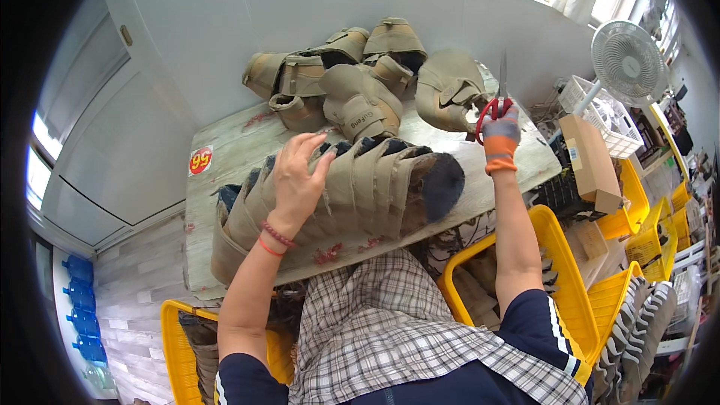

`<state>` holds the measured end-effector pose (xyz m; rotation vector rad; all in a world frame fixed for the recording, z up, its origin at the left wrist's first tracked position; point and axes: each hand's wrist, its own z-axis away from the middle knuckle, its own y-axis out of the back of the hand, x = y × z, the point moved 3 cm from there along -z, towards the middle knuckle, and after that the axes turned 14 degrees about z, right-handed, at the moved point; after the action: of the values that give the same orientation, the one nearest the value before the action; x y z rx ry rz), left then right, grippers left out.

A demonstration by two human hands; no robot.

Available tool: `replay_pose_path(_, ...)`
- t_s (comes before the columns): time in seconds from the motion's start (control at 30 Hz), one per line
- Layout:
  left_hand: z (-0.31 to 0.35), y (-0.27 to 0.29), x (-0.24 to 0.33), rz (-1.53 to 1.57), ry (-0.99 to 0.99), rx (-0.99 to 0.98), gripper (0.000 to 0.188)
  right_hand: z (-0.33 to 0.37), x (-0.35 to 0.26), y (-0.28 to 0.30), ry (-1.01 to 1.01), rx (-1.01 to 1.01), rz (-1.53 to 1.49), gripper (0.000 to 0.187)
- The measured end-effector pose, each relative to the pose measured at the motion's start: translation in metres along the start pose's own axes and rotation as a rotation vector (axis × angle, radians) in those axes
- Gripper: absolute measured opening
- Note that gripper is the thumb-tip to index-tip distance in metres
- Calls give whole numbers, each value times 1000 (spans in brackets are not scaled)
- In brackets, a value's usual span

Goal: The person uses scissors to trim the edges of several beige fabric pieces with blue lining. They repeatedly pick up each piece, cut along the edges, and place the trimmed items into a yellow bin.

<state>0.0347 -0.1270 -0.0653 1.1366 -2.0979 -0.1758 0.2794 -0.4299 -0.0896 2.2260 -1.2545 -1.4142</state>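
Plaid apron [367, 300] nearest, at 6 o'clock. Table [225, 142], left to right: bare left hand [300, 176] at 9 o'clock, wide, fingers curved over the far edge of 1 row of nested tan uppers [341, 195]; no firm pinch visible. Row lies across the centre. Judged light apiece, soft, padded, bulky together (likely to fan apart if lifted by 1 end); best hold is both ends, or a single collar edge. Loose pile of similar uppers [360, 105] at 12 o'clock. Gloved right hand [501, 135], 2 o'clock, closed round red-handled scissors [502, 94], tips toward 12.

Containers, left to right: yellow crate [171, 337], 8 o'clock, stacked brownish pieces; yellow bin [566, 270], 4 o'clock, tan pieces; cardboard box [592, 161], 3 o'clock, contents hidden; white basket [619, 142], between 2 and 3, pale items, too small to tell.
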Motion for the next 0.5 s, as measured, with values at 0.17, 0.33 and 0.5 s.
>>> replay_pose_path(0.17, -23, -23, 128, 158, -305, 88, 32, 85, -73, 115, 271, 207, 0, 28)
replay_pose_path(0.33, 8, -31, 176, 109, -487, 30, 23, 163, -95, 169, 279, -11, -106, 26)
replay_pose_path(0.5, 112, 55, 149, 426, -134, -422, 28, 183, -67, 178, 436, -114, -92, 26)
